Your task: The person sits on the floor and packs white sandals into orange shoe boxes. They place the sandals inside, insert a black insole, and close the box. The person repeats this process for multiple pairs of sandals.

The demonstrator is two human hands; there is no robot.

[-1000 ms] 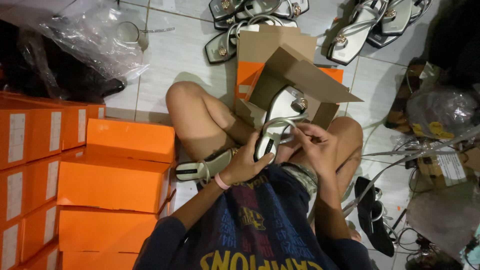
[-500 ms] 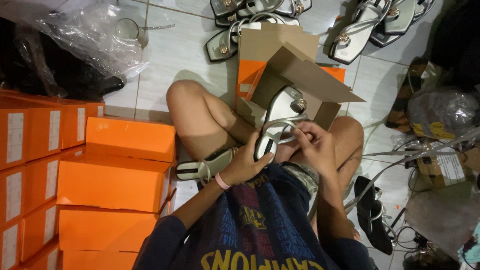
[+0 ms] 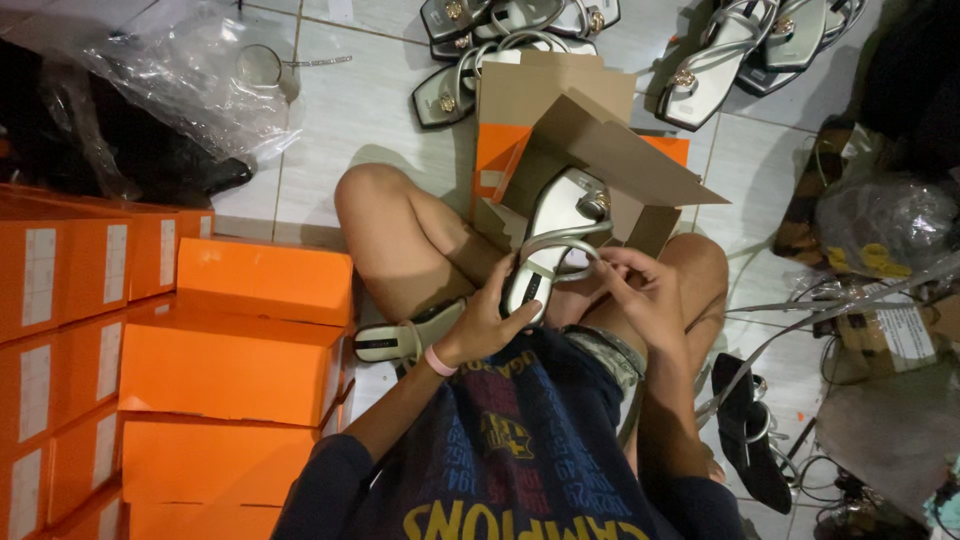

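barely moved since before: left hand still gripping silver sandal, right hand fingers pinching its strap, open cardboard box behind, orange boxes beside.

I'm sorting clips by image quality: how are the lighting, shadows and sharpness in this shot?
Head view: dim, uneven light; silver sandal in the left hand is lit and fairly sharp; plastic bag shows glare; frame corners fall into dark shadow; orange boxes look evenly lit.

Orange boxes wall the left; open carton blocks ahead; bare tile between bag and sandals.
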